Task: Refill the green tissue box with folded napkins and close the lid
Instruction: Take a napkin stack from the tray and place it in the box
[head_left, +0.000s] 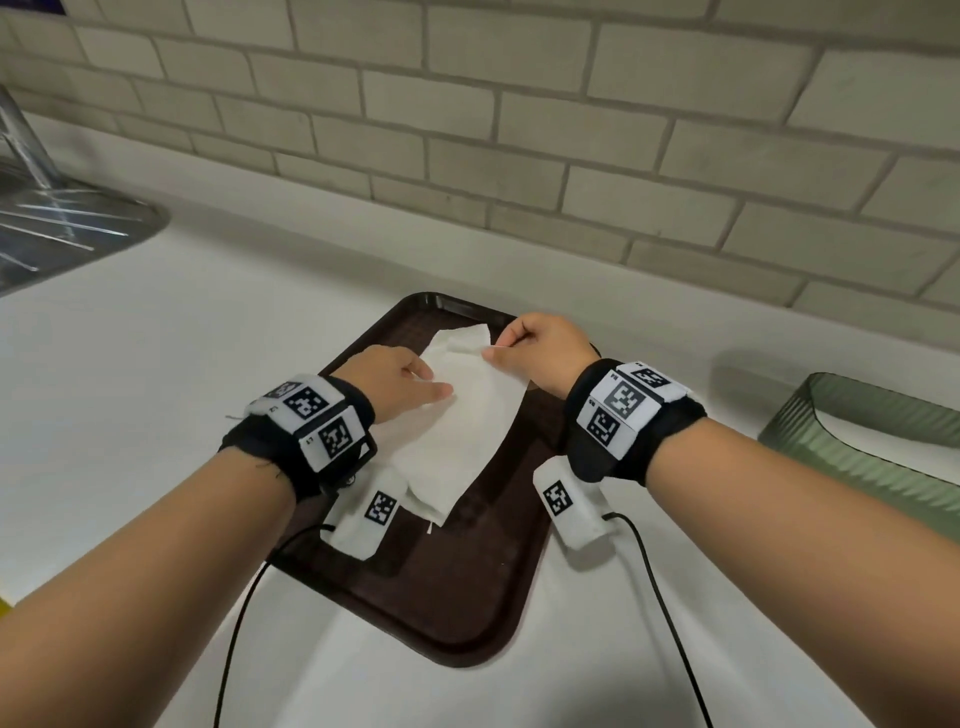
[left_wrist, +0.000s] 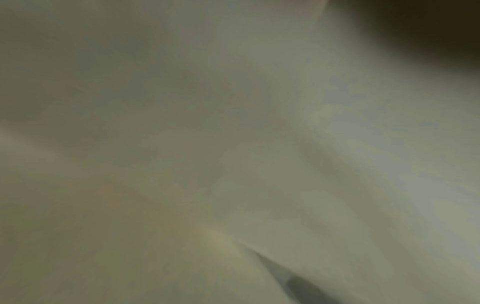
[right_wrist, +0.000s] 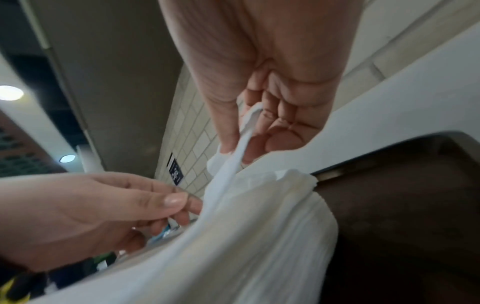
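Observation:
A white napkin (head_left: 467, 415) lies lengthwise on a stack of napkins (head_left: 428, 499) on the brown tray (head_left: 467, 597). My right hand (head_left: 493, 348) pinches the top napkin's far corner between thumb and forefinger, lifting it a little; the right wrist view shows this pinch (right_wrist: 241, 148) close up. My left hand (head_left: 434, 382) holds the napkin's left edge, thumb on top and fingers curled under (right_wrist: 184, 203). The green ribbed tissue box (head_left: 852, 457) stands at the right edge of the counter, apart from both hands, its top showing white. The left wrist view is a pale blur.
A white counter (head_left: 208, 338) runs along a brick-tiled wall (head_left: 519, 130). A metal sink (head_left: 62, 234) sits at the far left. Black cables (head_left: 670, 618) trail from both wrists across the counter's near part.

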